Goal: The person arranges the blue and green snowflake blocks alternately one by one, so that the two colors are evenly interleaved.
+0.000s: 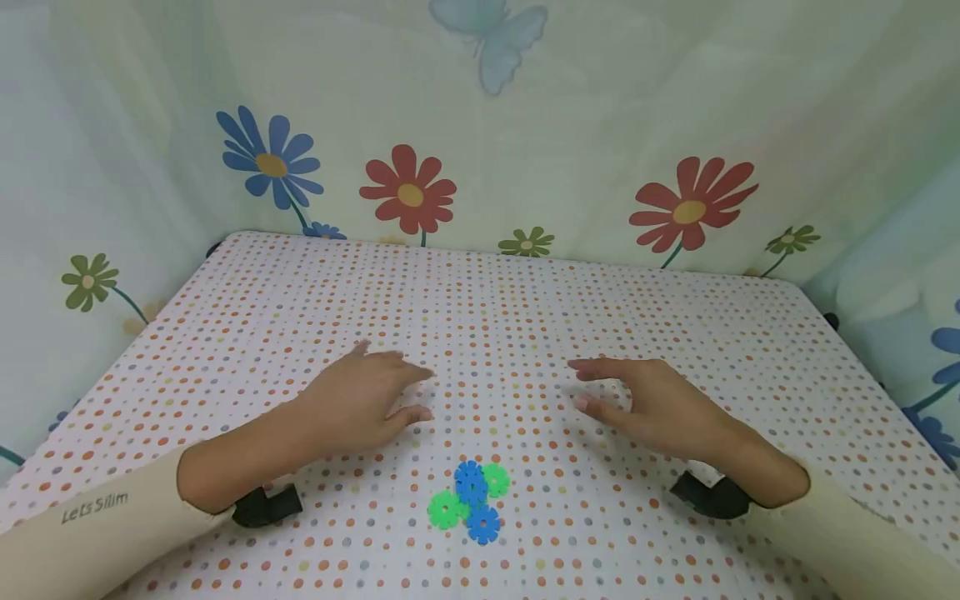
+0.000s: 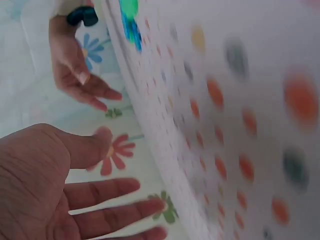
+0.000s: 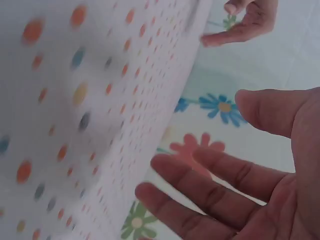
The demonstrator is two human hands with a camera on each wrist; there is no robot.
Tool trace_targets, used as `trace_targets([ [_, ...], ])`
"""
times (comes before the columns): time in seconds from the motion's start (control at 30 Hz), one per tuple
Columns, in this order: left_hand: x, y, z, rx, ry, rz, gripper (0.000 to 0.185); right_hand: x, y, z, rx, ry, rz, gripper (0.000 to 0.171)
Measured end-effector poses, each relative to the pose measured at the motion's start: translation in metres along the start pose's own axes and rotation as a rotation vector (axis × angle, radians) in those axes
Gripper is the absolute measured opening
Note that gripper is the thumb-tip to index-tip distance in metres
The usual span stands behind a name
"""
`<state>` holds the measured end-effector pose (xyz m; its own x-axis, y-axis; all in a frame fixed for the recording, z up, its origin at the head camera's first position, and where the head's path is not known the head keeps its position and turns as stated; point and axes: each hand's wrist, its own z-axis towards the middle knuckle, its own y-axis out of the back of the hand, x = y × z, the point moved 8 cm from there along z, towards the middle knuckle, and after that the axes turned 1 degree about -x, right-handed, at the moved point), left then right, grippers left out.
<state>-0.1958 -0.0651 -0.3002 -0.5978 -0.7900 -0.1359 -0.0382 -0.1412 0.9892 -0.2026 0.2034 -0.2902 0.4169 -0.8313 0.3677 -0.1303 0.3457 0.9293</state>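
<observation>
A small cluster of flower-shaped plastic discs lies on the dotted tabletop, near the front middle in the head view. Its blue discs (image 1: 483, 525) and green discs (image 1: 444, 510) overlap one another. My left hand (image 1: 360, 404) hovers over the table to the left, beyond the cluster, with fingers spread and holding nothing. On the other side, my right hand (image 1: 660, 408) is held over the table, thumb apart from the fingers, its palm bare in the right wrist view. The left wrist view catches part of the cluster's green disc (image 2: 129, 8) at the top edge.
The table (image 1: 315, 283) has a white cover with coloured dots. A curtain (image 1: 570, 125) printed with flowers and a butterfly stands behind it and along both sides. Each wrist wears a black band, and the sleeves are cream.
</observation>
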Motion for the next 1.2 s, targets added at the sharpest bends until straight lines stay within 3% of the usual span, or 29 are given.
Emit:
trace_targets([
  [0.1,-0.021,-0.001,-0.011,-0.055,-0.101,-0.097,0.025,0.021,-0.002,-0.003,0.001,0.125,0.031,0.040],
  [0.17,-0.032,-0.006,-0.020,-0.049,-0.136,-0.165,0.018,0.037,-0.005,-0.006,0.007,0.232,0.049,0.033],
  [0.27,-0.044,-0.016,-0.030,0.006,-0.129,-0.238,0.023,0.057,-0.010,-0.009,0.049,0.370,0.105,0.027],
  [0.37,-0.050,-0.024,-0.035,0.059,-0.089,-0.237,0.034,0.071,-0.015,-0.010,0.089,0.456,0.126,0.025],
  [0.57,-0.055,-0.029,-0.036,0.073,-0.062,-0.155,0.045,0.083,-0.023,-0.013,0.119,0.519,0.123,0.023],
  [0.9,-0.057,-0.034,-0.035,0.121,-0.062,-0.119,0.039,0.083,-0.025,-0.019,0.109,0.501,0.083,0.020],
  [1.2,-0.062,-0.031,-0.034,0.117,-0.051,-0.104,0.032,0.083,-0.028,-0.019,0.127,0.507,0.082,0.020],
])
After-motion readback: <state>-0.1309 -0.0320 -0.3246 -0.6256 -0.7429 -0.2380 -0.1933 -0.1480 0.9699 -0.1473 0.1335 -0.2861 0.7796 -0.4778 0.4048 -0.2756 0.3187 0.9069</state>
